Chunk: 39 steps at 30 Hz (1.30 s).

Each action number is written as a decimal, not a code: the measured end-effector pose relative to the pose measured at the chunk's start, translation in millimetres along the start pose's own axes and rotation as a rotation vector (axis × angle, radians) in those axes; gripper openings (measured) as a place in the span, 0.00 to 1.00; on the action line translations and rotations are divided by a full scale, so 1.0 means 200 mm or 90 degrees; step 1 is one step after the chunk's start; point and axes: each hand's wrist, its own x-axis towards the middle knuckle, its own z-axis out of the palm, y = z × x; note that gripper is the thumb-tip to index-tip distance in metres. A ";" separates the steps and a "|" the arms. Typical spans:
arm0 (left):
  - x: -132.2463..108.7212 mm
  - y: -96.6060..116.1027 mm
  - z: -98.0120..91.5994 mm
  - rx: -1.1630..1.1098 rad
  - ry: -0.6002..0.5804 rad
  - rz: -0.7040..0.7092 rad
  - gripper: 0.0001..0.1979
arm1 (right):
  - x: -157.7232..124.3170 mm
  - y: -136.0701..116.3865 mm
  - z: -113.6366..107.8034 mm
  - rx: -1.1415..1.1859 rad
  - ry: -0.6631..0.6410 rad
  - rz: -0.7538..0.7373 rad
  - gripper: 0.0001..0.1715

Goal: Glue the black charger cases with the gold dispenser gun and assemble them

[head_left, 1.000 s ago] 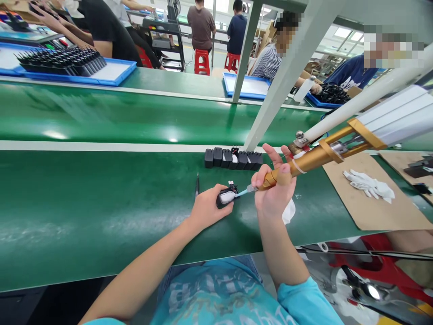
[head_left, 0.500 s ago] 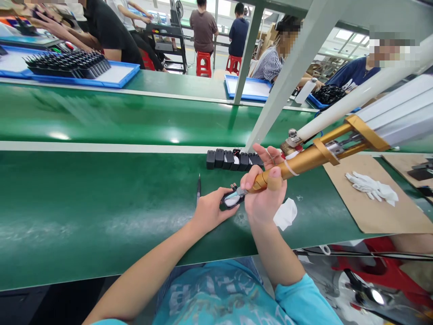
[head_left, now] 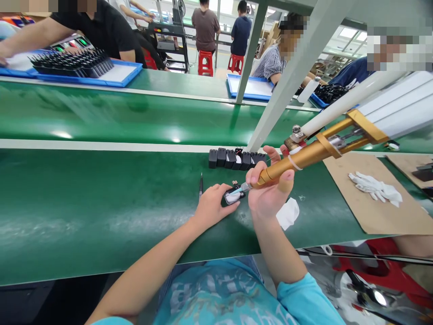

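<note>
My left hand (head_left: 210,206) grips a small open black plastic case (head_left: 226,199) from its left side, thumb and fingers on opposite edges. White material shows inside the case. In my right hand (head_left: 268,201) is a gold-coloured dispensing gun (head_left: 309,155), held slanted with the fingers around its front end. Its pale blue nozzle (head_left: 239,189) points down-left into the case; whether the tip touches the white material I cannot tell. A thin dark pen-like tool (head_left: 201,183) lies just beyond my left hand. A crumpled white wipe (head_left: 288,214) rests beside my right wrist.
Several black cases (head_left: 230,159) stand in a row behind my hands. White gloves (head_left: 375,187) lie on a brown board (head_left: 348,198) at right. A slanted grey post (head_left: 282,85) rises beyond the gun. Co-workers sit across the green bench, near blue trays (head_left: 126,80).
The gun and my right hand have shifted slightly right, and more of the case shows. Across the bench, the co-worker in black has stretched an arm out to the left.
</note>
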 end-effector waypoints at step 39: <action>-0.02 0.01 -0.02 0.035 -0.118 0.126 0.08 | 0.06 -0.04 -0.37 0.002 0.049 -0.013 0.21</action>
